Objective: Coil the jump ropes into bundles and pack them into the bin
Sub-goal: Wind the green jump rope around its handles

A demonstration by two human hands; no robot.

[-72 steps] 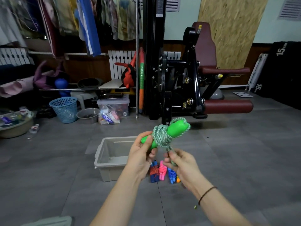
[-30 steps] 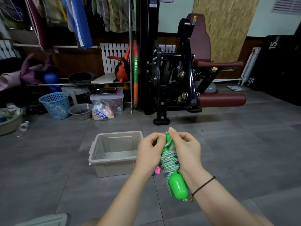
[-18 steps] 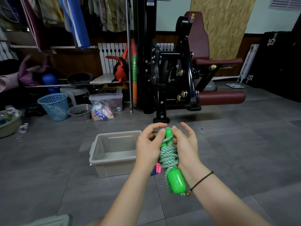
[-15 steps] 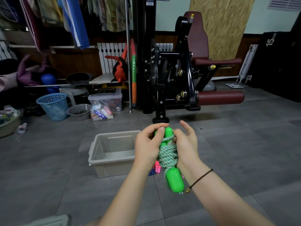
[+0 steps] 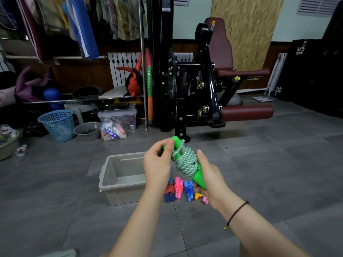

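Pinching the upper handle of the green jump rope (image 5: 185, 164) between thumb and curled fingers, the left hand (image 5: 157, 166) holds it in the air above the floor (image 5: 269, 173). The right hand (image 5: 211, 179) curls its lower fingers round the bottom handle, with the forefinger laid straight along the coil. The rope's long axis runs from 11 o'clock down to 5 o'clock. The open grey bin (image 5: 118, 186) lies at about 8 o'clock from the rope, past the left hand, so that hand is the nearer one for the drop. The rope looks fully wound: pale green-and-white cord wrapped tightly round two bright green handles, one strand crossing the top end. I judge it ready to pack. Four smaller bundles (image 5: 178, 187) lie in a row on the floor just beside the bin's 3 o'clock side, below the hands.
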